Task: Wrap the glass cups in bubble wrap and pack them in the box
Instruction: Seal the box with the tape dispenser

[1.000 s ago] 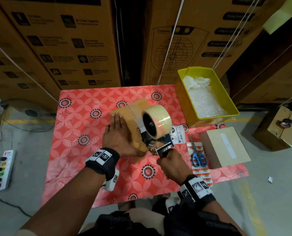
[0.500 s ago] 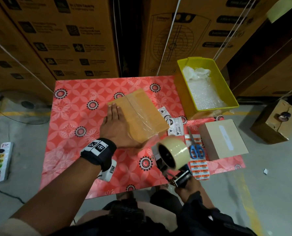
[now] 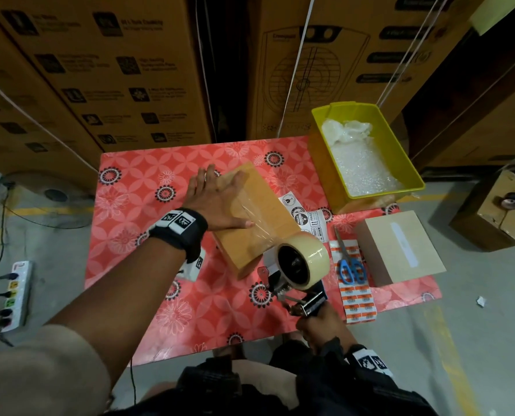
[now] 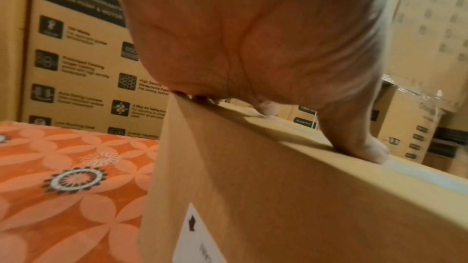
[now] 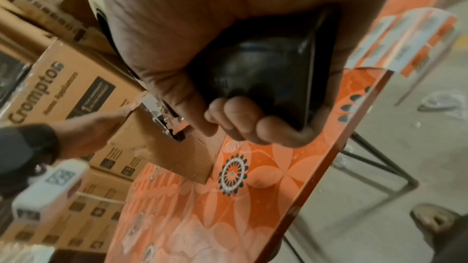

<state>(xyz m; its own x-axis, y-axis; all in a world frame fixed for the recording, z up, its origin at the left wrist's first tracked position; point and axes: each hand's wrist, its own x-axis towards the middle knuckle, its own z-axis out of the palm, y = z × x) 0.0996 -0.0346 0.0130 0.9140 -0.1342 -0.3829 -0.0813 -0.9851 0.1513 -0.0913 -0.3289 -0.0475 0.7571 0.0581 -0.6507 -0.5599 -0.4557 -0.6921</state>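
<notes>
On table: 2 boxes (image 3: 257, 223), 1 bin (image 3: 406, 163), 1 scissors (image 3: 351, 267).

Under your flat left hand (image 3: 217, 202) the box (image 3: 259, 223) is matt brown cardboard, its top crossed by a glossy strip of clear tape (image 3: 251, 211). Your right hand (image 3: 322, 324) is wrapped round the dispenser (image 3: 302, 283) — smooth black plastic at the handle, bright bare metal at the blade bracket, and a shiny cream tape roll. The tablecloth (image 3: 148, 229) looks like slick printed plastic with a faint sheen. The tub (image 3: 319, 151) is glossy yellow plastic holding crinkly clear bubble wrap (image 3: 361, 166). The scissors (image 3: 349, 262) have steel blades and blue plastic handles — they lie on glossy printed stickers (image 3: 358, 298).
</notes>
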